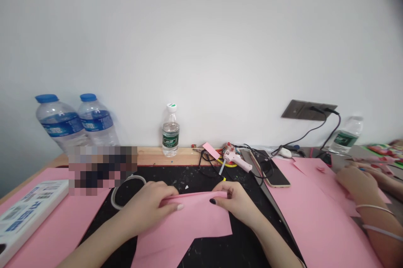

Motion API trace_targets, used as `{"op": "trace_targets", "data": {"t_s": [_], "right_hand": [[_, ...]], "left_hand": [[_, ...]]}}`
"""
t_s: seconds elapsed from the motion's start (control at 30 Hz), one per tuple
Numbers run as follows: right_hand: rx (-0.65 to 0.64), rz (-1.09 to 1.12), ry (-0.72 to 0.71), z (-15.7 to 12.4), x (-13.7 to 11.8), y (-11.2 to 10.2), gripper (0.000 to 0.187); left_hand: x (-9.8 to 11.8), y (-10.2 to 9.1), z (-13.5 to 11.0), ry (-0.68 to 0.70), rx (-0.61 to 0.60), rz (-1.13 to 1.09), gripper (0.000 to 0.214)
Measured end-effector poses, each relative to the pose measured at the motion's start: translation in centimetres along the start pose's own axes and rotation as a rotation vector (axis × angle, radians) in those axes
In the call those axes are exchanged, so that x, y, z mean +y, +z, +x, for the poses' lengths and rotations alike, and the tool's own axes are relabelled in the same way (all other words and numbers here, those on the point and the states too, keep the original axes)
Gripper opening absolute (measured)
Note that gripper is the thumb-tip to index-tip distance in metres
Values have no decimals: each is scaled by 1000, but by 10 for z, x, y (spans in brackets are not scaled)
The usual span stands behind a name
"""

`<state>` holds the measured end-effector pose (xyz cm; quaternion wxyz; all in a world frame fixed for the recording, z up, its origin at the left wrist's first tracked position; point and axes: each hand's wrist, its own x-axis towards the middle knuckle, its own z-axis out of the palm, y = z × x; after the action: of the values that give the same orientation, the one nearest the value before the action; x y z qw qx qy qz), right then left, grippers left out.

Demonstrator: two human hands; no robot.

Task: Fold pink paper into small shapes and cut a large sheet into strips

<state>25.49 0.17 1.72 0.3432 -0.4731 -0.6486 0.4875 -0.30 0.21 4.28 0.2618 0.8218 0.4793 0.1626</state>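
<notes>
Fingers (166,193) of the left hand (143,209) and right hand (236,205) grip a pink paper sheet (185,226) at its top edge — that edge appears folded over, the lower part unfolded, lying flat on a black work mat (195,180).

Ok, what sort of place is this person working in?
Probably a craft workroom: sheets of pink card, a pink hot glue gun and a scuffed black work mat on a wooden bench.

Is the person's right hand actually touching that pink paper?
Touching: the head view shows the right hand holding the upper edge of the pink paper, its fingers pressed against the sheet.
</notes>
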Motion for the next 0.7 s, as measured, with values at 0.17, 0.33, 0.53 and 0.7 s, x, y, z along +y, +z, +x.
{"op": "trace_targets", "data": {"t_s": [0.17,0.33,0.53,0.7], "right_hand": [[16,21,-5,0,-1,6,7],[25,72,52,1,0,8,10],[-16,115,69,4,1,7,21],[-63,198,131,3,2,9,45]], "left_hand": [[12,10,25,30,-160,-150,30],[11,17,40,42,-245,-247,26],[7,17,42,42,-233,-274,25],[7,16,40,31,-211,-274,27]]}}
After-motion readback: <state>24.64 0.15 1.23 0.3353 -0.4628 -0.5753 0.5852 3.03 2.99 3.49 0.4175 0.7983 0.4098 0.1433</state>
